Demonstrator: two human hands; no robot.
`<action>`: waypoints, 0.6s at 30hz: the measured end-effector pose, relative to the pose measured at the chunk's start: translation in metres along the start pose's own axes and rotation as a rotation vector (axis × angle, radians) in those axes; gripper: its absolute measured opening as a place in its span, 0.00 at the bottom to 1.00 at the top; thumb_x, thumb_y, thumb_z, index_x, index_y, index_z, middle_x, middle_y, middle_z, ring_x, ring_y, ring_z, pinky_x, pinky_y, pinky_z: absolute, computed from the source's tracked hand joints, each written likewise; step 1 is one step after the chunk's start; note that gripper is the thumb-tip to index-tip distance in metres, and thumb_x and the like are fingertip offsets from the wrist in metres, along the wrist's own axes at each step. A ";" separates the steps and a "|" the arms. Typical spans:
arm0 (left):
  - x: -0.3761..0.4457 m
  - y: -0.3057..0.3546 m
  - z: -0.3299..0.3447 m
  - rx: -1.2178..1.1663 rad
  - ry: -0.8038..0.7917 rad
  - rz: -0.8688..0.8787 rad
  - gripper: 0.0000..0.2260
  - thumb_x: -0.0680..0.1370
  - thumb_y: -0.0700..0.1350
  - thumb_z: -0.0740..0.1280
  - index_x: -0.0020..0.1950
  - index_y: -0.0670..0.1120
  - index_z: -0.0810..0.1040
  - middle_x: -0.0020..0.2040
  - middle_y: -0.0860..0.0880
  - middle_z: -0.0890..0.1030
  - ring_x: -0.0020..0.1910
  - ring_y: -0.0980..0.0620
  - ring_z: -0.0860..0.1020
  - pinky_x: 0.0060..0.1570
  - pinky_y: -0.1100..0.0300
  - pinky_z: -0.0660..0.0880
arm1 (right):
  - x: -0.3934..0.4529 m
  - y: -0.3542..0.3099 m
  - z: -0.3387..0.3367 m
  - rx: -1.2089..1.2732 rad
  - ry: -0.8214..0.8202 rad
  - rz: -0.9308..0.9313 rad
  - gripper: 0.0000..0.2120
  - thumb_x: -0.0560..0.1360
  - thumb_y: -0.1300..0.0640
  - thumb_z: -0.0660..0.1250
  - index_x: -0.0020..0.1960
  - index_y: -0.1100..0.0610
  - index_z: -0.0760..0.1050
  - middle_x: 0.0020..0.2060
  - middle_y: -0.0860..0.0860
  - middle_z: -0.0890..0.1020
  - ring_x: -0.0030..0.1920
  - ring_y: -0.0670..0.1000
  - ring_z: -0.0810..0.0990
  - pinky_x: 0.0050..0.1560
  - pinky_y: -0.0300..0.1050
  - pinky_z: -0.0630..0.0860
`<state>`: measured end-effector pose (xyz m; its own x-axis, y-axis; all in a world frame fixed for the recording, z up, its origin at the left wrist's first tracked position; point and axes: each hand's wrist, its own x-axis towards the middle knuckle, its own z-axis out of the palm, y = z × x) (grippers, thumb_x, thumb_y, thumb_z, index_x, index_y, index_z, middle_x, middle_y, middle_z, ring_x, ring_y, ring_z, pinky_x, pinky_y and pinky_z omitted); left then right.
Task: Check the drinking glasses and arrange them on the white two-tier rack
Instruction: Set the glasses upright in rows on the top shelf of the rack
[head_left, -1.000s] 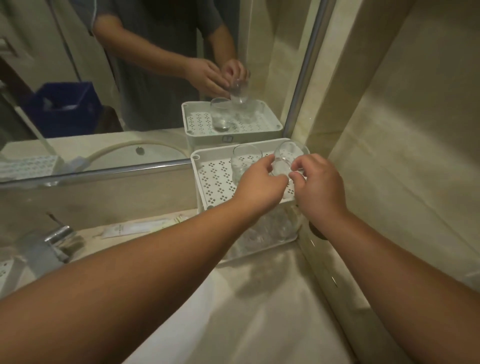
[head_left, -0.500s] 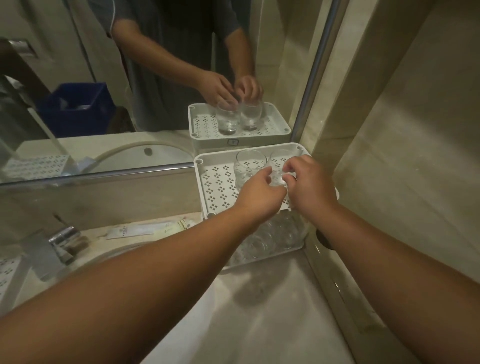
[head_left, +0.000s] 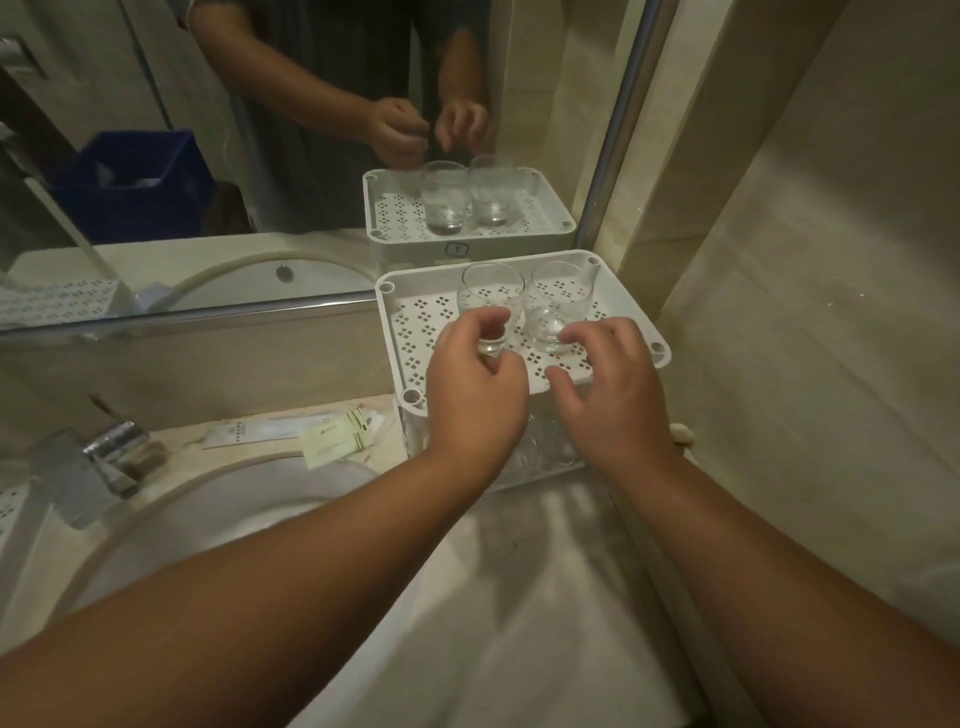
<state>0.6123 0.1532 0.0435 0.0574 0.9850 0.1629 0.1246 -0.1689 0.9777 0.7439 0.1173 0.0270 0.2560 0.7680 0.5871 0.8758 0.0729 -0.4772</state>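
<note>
1. Head view: left hand (head_left: 475, 387) has its fingers curled round the base of the left glass (head_left: 491, 304) on the rack (head_left: 395, 332) top tier.
2. Right hand (head_left: 605, 387) hovers with fingers spread and relaxed, fingertips near the right glass (head_left: 558, 306), holding nothing.

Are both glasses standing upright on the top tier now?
Yes: the left glass and right glass both stand mouth-up, side by side, on the rack.

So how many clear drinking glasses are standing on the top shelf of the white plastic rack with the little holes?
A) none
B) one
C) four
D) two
D: two clear drinking glasses, the left one and the right one, stand upright side by side on the top tier of the white perforated plastic rack.
</note>
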 end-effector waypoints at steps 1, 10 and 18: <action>-0.005 -0.003 -0.002 -0.022 0.016 0.020 0.17 0.75 0.37 0.62 0.58 0.55 0.77 0.54 0.55 0.79 0.40 0.58 0.77 0.47 0.54 0.79 | -0.008 -0.001 0.000 0.011 0.015 -0.018 0.13 0.72 0.59 0.72 0.55 0.55 0.76 0.51 0.50 0.74 0.49 0.48 0.75 0.49 0.38 0.70; -0.061 -0.064 -0.016 0.052 -0.067 -0.072 0.17 0.74 0.36 0.63 0.53 0.58 0.76 0.49 0.52 0.78 0.39 0.58 0.75 0.44 0.62 0.75 | -0.079 0.013 0.029 -0.039 -0.307 0.117 0.16 0.73 0.56 0.71 0.59 0.53 0.74 0.53 0.50 0.74 0.51 0.49 0.75 0.47 0.42 0.72; -0.072 -0.105 -0.006 0.143 -0.134 -0.399 0.17 0.75 0.38 0.64 0.58 0.56 0.75 0.54 0.57 0.77 0.54 0.56 0.78 0.53 0.61 0.75 | -0.075 0.029 0.077 -0.251 -0.639 0.245 0.29 0.74 0.49 0.70 0.73 0.51 0.65 0.67 0.56 0.70 0.64 0.57 0.72 0.60 0.48 0.72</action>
<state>0.5886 0.0999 -0.0701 0.1040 0.9622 -0.2515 0.2985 0.2110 0.9308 0.7183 0.1111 -0.0809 0.2354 0.9706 -0.0504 0.9111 -0.2385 -0.3363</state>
